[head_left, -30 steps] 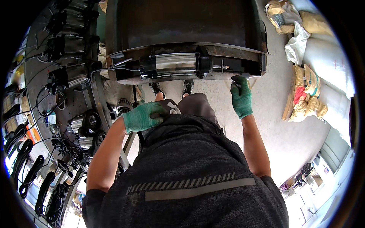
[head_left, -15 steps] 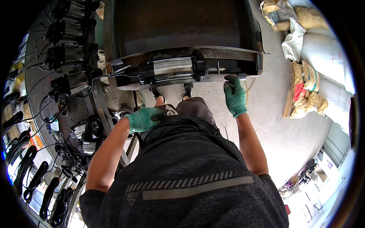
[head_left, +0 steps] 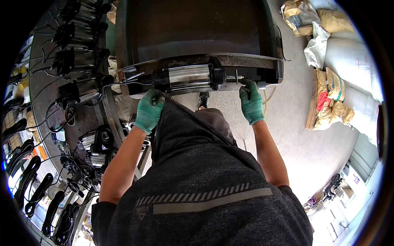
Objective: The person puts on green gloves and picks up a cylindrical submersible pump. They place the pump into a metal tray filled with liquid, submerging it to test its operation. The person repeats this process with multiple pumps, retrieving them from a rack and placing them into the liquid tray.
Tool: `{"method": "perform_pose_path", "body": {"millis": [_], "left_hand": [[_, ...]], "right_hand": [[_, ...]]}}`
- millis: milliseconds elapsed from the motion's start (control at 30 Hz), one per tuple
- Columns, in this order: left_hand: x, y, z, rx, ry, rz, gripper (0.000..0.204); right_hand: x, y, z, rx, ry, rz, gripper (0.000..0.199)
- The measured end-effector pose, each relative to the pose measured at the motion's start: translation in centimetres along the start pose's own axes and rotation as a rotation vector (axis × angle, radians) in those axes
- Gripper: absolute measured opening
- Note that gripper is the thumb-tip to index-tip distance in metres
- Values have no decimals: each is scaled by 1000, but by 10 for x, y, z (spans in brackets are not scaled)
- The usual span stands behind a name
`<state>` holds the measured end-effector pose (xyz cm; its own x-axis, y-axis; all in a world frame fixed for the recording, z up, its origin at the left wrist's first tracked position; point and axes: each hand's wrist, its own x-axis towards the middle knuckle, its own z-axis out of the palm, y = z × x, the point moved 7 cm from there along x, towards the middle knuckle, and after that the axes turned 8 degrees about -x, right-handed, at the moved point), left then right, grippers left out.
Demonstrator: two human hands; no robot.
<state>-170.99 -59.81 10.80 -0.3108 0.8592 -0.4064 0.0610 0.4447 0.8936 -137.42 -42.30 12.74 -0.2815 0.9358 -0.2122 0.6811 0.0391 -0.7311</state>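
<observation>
Working position at the front wall of a metal tank (head_left: 280, 69), viewed from above. The tank's front edge runs across, just beyond both your hands. Between your left hand (head_left: 150, 110) and your right hand (head_left: 251, 100) lies a wide gap, where the floor (head_left: 303, 147) and a shoe (head_left: 204, 99) show. Right of your right hand, the floor extends as far as a group of brown sacks (head_left: 324, 100); left of your left hand, the edge of a side worktop (head_left: 43, 82) stands near.

Your left hand, gloved in green, has its fingers closed on the hem of your dark shirt (head_left: 193, 180). Your right hand, gloved alike, has curled fingers beside a small grey piece (head_left: 261, 85); whether it grips anything, you cannot tell. A polished cylinder (head_left: 189, 76) with black ends lies crosswise along the tank's front, beyond and between your hands. From its right end a thin rod with a crosspiece (head_left: 237, 76) points toward your right hand; a cable (head_left: 135, 83) leaves its left end, beyond your left hand.

The tank's interior is too dark to read. The worktop, left of your left hand, carries similar cylinders (head_left: 80, 59) and coiled black cables (head_left: 28, 168).
</observation>
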Motion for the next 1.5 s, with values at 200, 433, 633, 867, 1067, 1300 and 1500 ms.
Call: {"method": "perform_pose_path", "body": {"millis": [200, 433, 633, 867, 1067, 1300, 1500], "left_hand": [[-19, -23, 3, -29, 128, -65, 24], [-18, -18, -39, -5, 335, 69, 30], [20, -27, -25, -206, 316, 25, 51], [29, -18, -1, -202, 379, -55, 55], [30, 3, -2, 0, 370, -14, 53], [32, -2, -1, -56, 357, 3, 52], [36, -15, -4, -122, 344, 12, 53]], "right_hand": [[3, 13, 4, 85, 25, 2, 27], [31, 27, 7, 492, 3, 269, 10], [49, 51, 18, 712, -91, 578, 17], [58, 58, 28, 910, -252, 556, 22], [60, 49, 26, 911, -289, 632, 16], [61, 53, 32, 872, -293, 673, 13], [62, 49, 30, 828, -289, 696, 14]]}}
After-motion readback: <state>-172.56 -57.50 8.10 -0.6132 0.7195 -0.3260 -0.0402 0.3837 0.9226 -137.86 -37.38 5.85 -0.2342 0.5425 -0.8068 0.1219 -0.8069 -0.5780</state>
